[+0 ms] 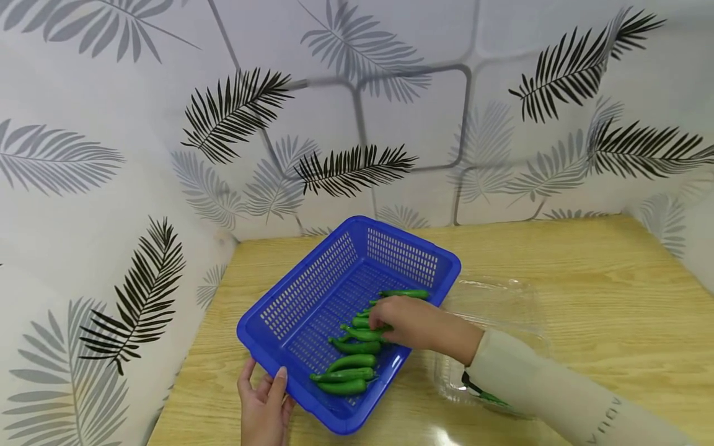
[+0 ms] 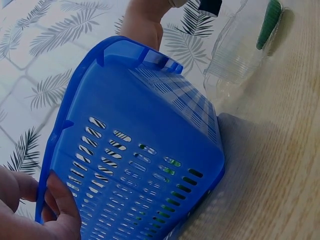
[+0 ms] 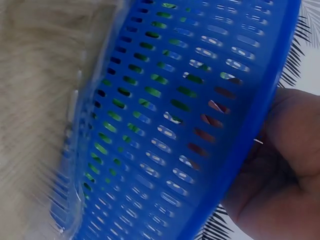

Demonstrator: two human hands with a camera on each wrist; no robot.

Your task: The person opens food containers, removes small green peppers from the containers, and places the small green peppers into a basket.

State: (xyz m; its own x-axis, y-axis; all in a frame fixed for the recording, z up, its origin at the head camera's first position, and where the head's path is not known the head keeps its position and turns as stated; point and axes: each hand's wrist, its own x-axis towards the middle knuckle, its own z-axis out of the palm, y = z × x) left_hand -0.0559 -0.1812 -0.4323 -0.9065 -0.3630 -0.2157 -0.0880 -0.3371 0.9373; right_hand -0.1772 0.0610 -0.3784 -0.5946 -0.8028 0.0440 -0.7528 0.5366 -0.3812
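Note:
A blue plastic basket with slotted walls stands tilted on the table. My left hand grips its near left rim, thumb on top and fingers beneath. In the basket lie several green chili peppers, lined up along the right side. My right hand reaches over the right rim, its curled fingers pinching a green chili pepper near its right end. The fingertips are partly hidden. In the right wrist view, slots in the basket wall show green peppers and part of the fingers.
A clear plastic clamshell box lies to the basket's right, partly under my right sleeve. A green pepper is in it. The wooden table meets a leaf-patterned wall covering at the back and left.

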